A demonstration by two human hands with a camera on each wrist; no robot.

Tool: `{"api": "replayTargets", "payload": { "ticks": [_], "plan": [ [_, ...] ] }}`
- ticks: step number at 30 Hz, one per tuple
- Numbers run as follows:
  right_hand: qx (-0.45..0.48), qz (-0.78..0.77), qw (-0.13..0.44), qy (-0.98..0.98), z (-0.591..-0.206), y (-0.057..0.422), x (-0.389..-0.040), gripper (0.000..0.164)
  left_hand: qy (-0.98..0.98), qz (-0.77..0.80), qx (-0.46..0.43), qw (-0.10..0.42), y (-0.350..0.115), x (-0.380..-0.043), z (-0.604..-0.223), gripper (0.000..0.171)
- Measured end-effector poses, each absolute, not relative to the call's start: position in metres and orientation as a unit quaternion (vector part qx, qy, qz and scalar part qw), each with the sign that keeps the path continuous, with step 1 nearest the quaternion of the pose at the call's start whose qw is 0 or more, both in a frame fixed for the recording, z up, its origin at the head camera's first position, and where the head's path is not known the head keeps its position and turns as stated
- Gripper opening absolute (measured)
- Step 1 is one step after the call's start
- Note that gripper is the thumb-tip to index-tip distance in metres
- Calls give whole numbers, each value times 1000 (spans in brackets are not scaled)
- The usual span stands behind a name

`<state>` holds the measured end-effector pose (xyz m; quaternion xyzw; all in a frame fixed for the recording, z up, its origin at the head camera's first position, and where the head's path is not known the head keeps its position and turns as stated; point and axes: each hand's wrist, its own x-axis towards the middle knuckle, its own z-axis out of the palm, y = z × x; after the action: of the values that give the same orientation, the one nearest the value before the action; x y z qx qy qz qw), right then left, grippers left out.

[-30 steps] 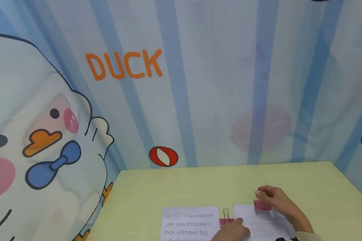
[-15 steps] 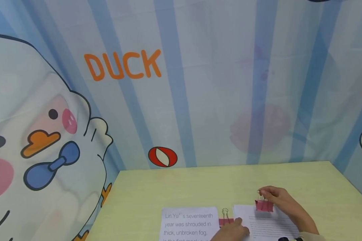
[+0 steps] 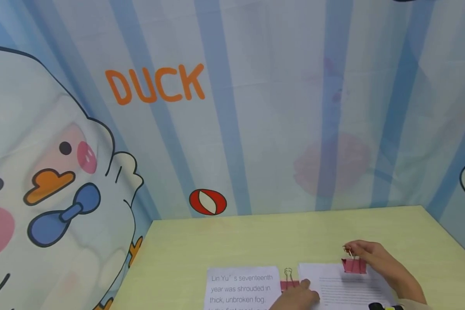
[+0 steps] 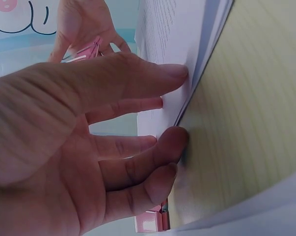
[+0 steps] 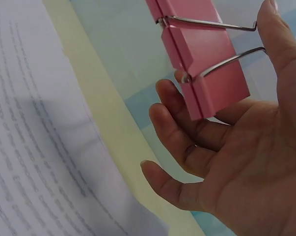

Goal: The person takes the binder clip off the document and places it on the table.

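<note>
In the head view my right hand [image 3: 385,267] pinches a pink binder clip [image 3: 354,265] by its wire handles. The clip hangs over the far part of a stack of printed paper [image 3: 352,290], apart from it in the right wrist view, where its mouth points away from the thumb. The fingers below the pink clip [image 5: 201,54] are spread and bent. My left hand [image 3: 297,297] rests on the left side of the stack; in the left wrist view the left thumb [image 4: 162,78] lies on the top sheet, with other fingers at the sheet's edge.
A second pink binder clip [image 3: 289,285] with raised handles stands left of the stack, partly behind my left hand. Further left lies a sheet of large print [image 3: 242,286]. All are on a pale yellow table [image 3: 232,241], with a duck-print curtain [image 3: 263,107] behind it.
My right hand has moved to the right with the binder clip in its pinch, and the handles show more clearly. My left hand has stayed at the stack's left side.
</note>
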<state>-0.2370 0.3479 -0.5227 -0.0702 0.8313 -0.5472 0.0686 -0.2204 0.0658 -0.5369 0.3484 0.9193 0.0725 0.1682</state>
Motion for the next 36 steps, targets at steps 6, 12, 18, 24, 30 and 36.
{"api": "replayTargets", "payload": {
  "ticks": [6,12,18,24,30,36],
  "plan": [
    [-63,-549,80,830,-522,359,-234,56,920,71,360,139,64,-216,-535,39],
    [-47,-539,89,836,-523,370,-230,57,921,80,358,135,63,-216,-536,39],
    [-26,-539,93,836,-523,382,-228,57,924,86,347,138,62,-216,-532,41],
    [-14,-539,99,836,-526,395,-222,57,921,83,361,117,61,-215,-529,41],
    [-13,-533,123,837,-531,409,-218,57,921,88,359,121,61,-215,-530,42],
    [12,-529,140,837,-535,417,-214,59,923,96,350,127,59,-215,-531,43]
  ]
}}
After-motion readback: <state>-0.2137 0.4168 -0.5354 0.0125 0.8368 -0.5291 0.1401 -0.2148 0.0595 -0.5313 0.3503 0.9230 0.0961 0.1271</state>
